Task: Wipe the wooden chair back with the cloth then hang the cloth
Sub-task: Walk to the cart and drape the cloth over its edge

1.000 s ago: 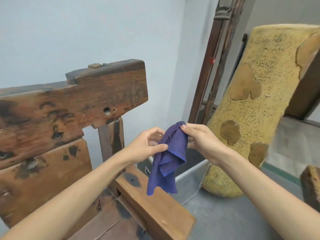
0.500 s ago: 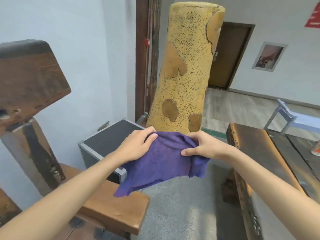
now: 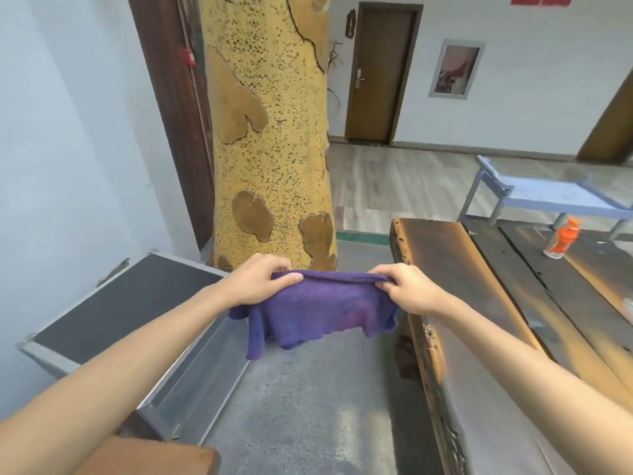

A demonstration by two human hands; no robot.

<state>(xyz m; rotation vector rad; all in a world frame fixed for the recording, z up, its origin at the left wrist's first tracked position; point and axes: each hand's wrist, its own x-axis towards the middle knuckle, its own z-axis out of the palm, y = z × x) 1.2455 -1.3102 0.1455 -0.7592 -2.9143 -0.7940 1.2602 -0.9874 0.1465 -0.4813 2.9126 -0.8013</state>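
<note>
While both arms reach forward, the left hand (image 3: 257, 283) and right hand (image 3: 407, 290) each pinch a top corner of the purple cloth (image 3: 317, 311), stretching its nubbly terry flat, likely readying it for hanging. Beyond stands a speckled yellow trunk-like column (image 3: 274, 132); the chair back is out of view.

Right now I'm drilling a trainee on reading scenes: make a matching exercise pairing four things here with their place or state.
Things:
1. purple cloth
2. orange plastic bottle
3. black metal-edged case
4. yellow speckled trunk

Places or states:
A. upright behind the cloth
B. on the floor, left
C. stretched between left hand and right hand
D. standing on the dark wooden table

Pairs: 1-C, 2-D, 3-B, 4-A
</note>
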